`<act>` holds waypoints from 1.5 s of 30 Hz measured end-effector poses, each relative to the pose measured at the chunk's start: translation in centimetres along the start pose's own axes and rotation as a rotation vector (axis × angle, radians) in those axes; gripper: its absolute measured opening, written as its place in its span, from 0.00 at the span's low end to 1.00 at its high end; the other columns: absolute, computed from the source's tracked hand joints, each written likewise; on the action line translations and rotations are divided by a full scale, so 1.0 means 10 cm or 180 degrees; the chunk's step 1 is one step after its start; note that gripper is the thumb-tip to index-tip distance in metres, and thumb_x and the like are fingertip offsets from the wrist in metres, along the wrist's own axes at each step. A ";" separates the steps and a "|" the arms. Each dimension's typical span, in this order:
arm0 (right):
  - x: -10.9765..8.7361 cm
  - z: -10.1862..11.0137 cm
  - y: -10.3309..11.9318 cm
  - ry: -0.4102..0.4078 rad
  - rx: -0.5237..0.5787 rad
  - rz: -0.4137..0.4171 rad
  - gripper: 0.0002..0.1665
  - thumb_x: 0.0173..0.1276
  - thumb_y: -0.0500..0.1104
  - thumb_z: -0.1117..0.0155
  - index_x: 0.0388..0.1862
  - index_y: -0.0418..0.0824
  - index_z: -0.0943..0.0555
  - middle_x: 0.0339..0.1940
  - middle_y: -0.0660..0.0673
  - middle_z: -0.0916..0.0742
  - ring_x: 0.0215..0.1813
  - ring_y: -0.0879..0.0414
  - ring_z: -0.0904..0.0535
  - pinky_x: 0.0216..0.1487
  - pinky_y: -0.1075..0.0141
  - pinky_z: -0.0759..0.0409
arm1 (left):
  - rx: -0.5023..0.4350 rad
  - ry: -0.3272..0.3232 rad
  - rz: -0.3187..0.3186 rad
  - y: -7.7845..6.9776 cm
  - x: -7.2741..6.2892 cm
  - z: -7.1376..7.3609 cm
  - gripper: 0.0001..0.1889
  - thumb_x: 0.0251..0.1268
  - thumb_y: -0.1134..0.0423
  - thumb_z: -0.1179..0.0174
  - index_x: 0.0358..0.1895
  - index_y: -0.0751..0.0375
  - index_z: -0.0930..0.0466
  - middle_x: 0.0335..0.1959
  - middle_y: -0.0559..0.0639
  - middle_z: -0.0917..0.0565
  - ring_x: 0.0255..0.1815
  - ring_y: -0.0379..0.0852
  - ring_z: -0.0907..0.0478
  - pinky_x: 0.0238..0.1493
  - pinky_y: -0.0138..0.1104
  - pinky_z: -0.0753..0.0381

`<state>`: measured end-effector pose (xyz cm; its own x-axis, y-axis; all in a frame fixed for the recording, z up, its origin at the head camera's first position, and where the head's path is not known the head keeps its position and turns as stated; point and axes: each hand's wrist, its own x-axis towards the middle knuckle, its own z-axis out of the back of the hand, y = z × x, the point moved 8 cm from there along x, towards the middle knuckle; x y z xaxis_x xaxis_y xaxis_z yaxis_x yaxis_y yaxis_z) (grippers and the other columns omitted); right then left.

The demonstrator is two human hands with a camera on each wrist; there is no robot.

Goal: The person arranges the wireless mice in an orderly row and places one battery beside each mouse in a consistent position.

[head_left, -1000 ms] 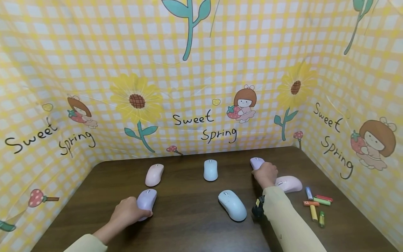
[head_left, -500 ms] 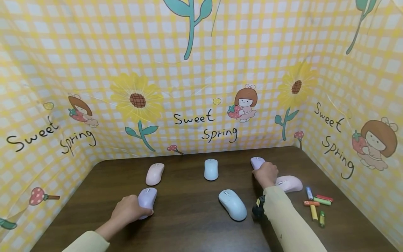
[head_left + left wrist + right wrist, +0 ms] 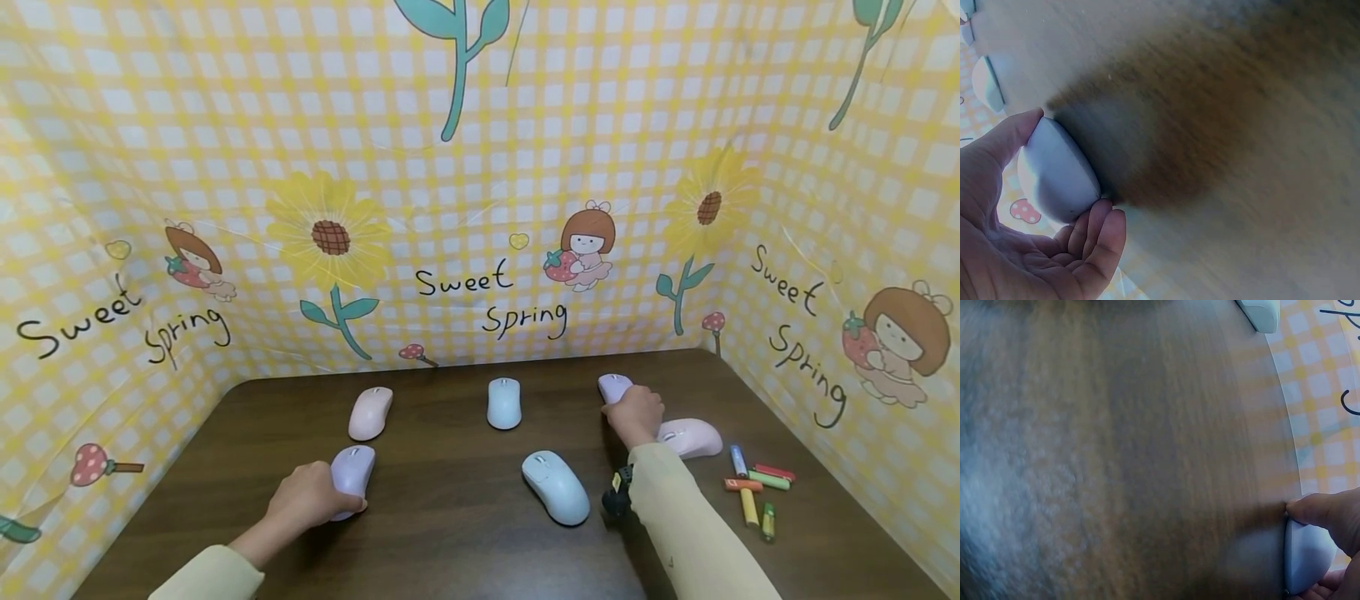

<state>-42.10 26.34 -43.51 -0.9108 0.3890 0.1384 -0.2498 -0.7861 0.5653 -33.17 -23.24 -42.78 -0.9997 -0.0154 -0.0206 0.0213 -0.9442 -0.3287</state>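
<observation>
My left hand [image 3: 306, 498] grips a lilac computer mouse [image 3: 354, 472] by its sides at the left of the table. In the left wrist view the thumb lies along one side of that mouse and the fingers curl against the other. At the back right, my right hand [image 3: 635, 414] holds a second lilac mouse [image 3: 614, 387], partly hidden under the hand. The right wrist view shows the thumb [image 3: 1313, 509] on one side of it and fingertips on the other. A pink mouse [image 3: 690, 438] lies just beside the right wrist, partly covered by the sleeve.
Another pink mouse [image 3: 371, 413] lies behind the left hand. Two pale blue mice rest mid-table, one at the back [image 3: 504, 403] and one nearer [image 3: 556, 487]. Several coloured batteries [image 3: 748, 506] lie scattered at the right. A yellow checked cloth [image 3: 465, 183] borders the table's back and sides.
The whole head view has shifted very slightly. Both hands keep their hold on the lilac mice, and no other thing has visibly moved on the table.
</observation>
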 end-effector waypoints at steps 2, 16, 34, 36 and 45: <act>0.00 0.00 0.00 0.0024 0.0002 -0.0011 0.31 0.57 0.43 0.28 0.45 0.17 0.26 0.42 0.24 0.21 0.48 0.31 0.27 0.50 0.44 0.32 | 0.0012 0.0002 0.0004 0.00 0.00 0.00 0.30 0.35 0.44 0.23 0.28 0.67 0.24 0.21 0.53 0.25 0.22 0.50 0.28 0.21 0.43 0.30; -0.03 -0.02 0.02 0.0100 -0.0040 0.0085 0.32 0.57 0.44 0.28 0.45 0.16 0.27 0.42 0.22 0.22 0.47 0.29 0.27 0.48 0.43 0.31 | 0.0046 0.0040 -0.0010 0.00 -0.02 0.01 0.30 0.36 0.45 0.23 0.29 0.68 0.24 0.21 0.53 0.25 0.22 0.50 0.27 0.21 0.42 0.29; -0.04 -0.04 -0.01 0.0137 -0.0100 0.0069 0.38 0.59 0.48 0.30 0.47 0.14 0.31 0.43 0.20 0.24 0.49 0.28 0.29 0.48 0.43 0.32 | 0.0040 -0.0017 -0.0005 0.04 0.01 -0.01 0.30 0.34 0.44 0.22 0.28 0.66 0.24 0.21 0.52 0.25 0.21 0.49 0.27 0.21 0.42 0.29; -0.02 -0.05 -0.01 0.0179 -0.0109 0.0050 0.39 0.59 0.49 0.30 0.48 0.14 0.31 0.43 0.20 0.24 0.49 0.28 0.29 0.49 0.43 0.33 | 0.0022 -0.0029 0.0007 0.05 0.00 -0.02 0.30 0.33 0.43 0.22 0.28 0.66 0.24 0.21 0.52 0.25 0.21 0.49 0.27 0.21 0.42 0.29; -0.01 0.01 0.06 0.0308 -0.0120 0.0065 0.40 0.59 0.51 0.30 0.48 0.15 0.31 0.44 0.22 0.25 0.49 0.30 0.30 0.49 0.44 0.33 | -0.0134 -0.0106 0.0048 0.08 -0.04 -0.02 0.31 0.33 0.43 0.21 0.27 0.67 0.25 0.20 0.52 0.26 0.21 0.49 0.29 0.21 0.42 0.30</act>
<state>-42.15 25.90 -43.09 -0.9428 0.3260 0.0694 -0.2415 -0.8116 0.5319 -32.70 -23.92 -43.21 -0.9991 -0.0413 0.0053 0.0364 -0.9291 -0.3680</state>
